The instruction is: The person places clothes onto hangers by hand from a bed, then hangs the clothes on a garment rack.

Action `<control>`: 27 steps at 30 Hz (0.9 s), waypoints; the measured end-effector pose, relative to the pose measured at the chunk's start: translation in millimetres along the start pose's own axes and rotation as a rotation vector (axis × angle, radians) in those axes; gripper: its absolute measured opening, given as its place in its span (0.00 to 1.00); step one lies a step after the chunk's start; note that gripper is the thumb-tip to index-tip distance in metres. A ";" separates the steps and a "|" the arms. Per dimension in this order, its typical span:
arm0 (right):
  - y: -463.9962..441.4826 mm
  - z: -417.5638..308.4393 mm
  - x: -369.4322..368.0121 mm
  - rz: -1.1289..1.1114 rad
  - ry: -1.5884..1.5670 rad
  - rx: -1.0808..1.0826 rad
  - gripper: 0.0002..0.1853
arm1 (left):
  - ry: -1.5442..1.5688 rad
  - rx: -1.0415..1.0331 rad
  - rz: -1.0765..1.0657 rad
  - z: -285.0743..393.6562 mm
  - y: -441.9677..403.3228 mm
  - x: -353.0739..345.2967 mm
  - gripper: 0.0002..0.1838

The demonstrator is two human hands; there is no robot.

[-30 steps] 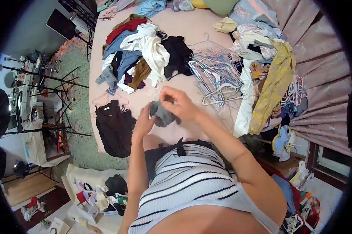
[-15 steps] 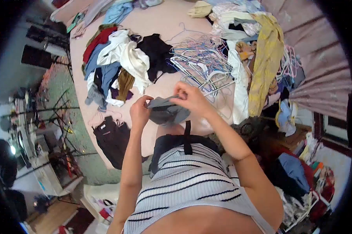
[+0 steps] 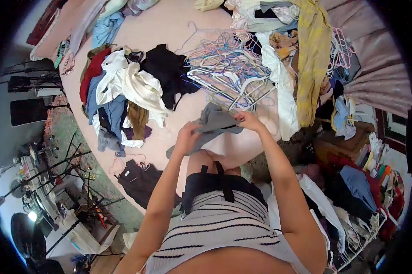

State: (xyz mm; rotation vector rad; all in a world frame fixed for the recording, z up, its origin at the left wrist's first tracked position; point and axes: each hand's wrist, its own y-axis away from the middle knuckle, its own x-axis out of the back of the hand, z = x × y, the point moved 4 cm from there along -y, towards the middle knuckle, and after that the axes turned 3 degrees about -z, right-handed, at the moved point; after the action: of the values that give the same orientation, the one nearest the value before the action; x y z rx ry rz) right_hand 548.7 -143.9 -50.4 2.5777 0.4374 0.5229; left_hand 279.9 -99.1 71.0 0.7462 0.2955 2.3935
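Observation:
A grey garment (image 3: 215, 119) is stretched between my two hands over the front edge of the bed; its exact kind is hard to make out. My left hand (image 3: 186, 138) is closed on its left side, with a loose grey flap hanging beside the wrist. On the other side, my right hand (image 3: 249, 121) pinches the garment's upper right edge. Just beyond it lies a tangled heap of hangers (image 3: 231, 68). A dark sleeveless top (image 3: 139, 182) lies flat to the left of my left forearm.
On the pink bed sheet (image 3: 164, 27), a mixed clothes pile (image 3: 123, 91) sits left, beside a black top (image 3: 167, 73). Yellow patterned cloth (image 3: 311, 64) and white trousers (image 3: 281, 86) lie right. A rack of clothes (image 3: 352, 201) stands lower right; thin black stands (image 3: 55, 169) are at left.
Both hands have moved right and slightly down in view, and the grey garment is spread wider, with a flap now trailing at left. The camera view has shifted too.

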 end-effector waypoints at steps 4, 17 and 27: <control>0.2 -6.6 21.9 0.032 -0.270 -0.104 0.25 | 0.537 0.142 -0.040 -26.7 -11.9 -18.5 0.11; -55.4 57.8 19.5 -0.044 -0.215 -0.073 0.36 | 0.585 0.298 -0.080 -29.4 5.2 -54.7 0.16; -36.7 140.8 61.6 0.611 0.279 -0.137 0.28 | 0.612 0.385 0.137 -19.1 21.0 -37.9 0.18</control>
State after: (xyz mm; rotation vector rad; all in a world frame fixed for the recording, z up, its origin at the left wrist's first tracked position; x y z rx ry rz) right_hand 655.9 -142.9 -166.4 2.4822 -0.3116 1.0844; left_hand 283.6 -139.4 46.5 0.1658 1.0016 2.6820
